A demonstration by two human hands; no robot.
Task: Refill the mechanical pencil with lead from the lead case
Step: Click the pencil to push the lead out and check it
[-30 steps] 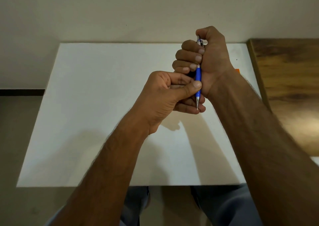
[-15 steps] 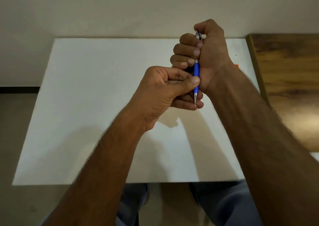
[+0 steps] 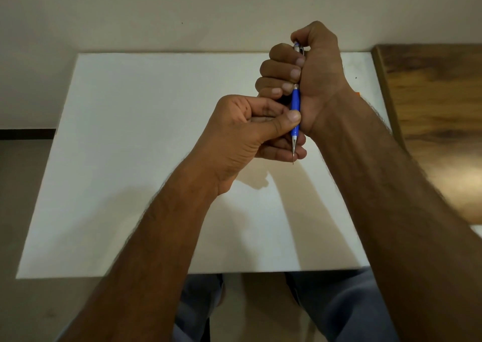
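A blue mechanical pencil (image 3: 295, 107) stands upright above the white table (image 3: 130, 159), its metal tip pointing down toward me, with a thin bit of lead showing below the tip. My right hand (image 3: 310, 80) is wrapped in a fist around the pencil's upper half, thumb over the silver cap and clip. My left hand (image 3: 245, 135) holds the lower blue grip, thumb pressed on its front and fingers curled behind it. A dark shape sits between the two hands, too hidden to identify. The lead case is not clearly visible.
A small orange object (image 3: 357, 93) peeks out beside my right wrist. A wooden surface (image 3: 430, 112) adjoins the table on the right. A plain wall runs behind the table. My knees in grey trousers (image 3: 339, 307) show below the near edge.
Both hands hold the same grip on the pencil. A thin piece of lead now shows at the tip. The small shift of the scene comes from the camera.
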